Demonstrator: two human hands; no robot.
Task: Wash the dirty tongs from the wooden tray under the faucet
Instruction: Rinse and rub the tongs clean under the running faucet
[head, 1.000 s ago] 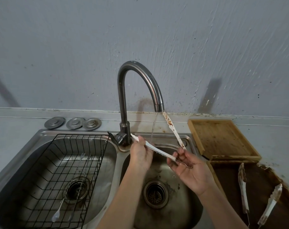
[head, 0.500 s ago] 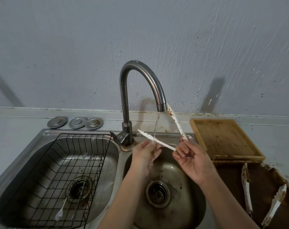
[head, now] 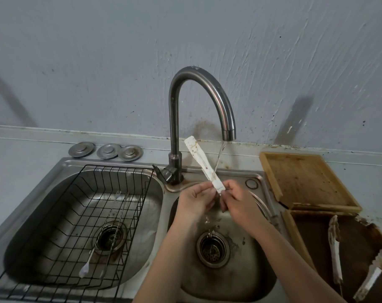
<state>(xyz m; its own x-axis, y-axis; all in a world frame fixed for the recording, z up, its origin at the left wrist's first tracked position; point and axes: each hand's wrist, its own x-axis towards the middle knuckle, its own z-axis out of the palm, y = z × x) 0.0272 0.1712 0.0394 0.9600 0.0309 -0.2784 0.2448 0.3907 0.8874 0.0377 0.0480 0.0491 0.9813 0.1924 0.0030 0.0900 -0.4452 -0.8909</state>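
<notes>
The tongs (head: 204,164) stand tilted over the right basin of the sink (head: 257,278), their lower end pinched between both hands; the left hand (head: 195,201) grips that end from the left with curled fingers, and the right hand (head: 238,201) grips it from the right, fingertips just beside the left hand's; the free end points up and to the left, towards the neck of the faucet (head: 198,84); a thin stream of water (head: 219,158) falls from the spout and meets the tongs just above the fingers; the tongs look white, flat and closed together, flecked with brown-red stains along their length; a second pair of tongs (head: 336,256), also stained, lies in the dark wooden tray (head: 294,232) to the right.
</notes>
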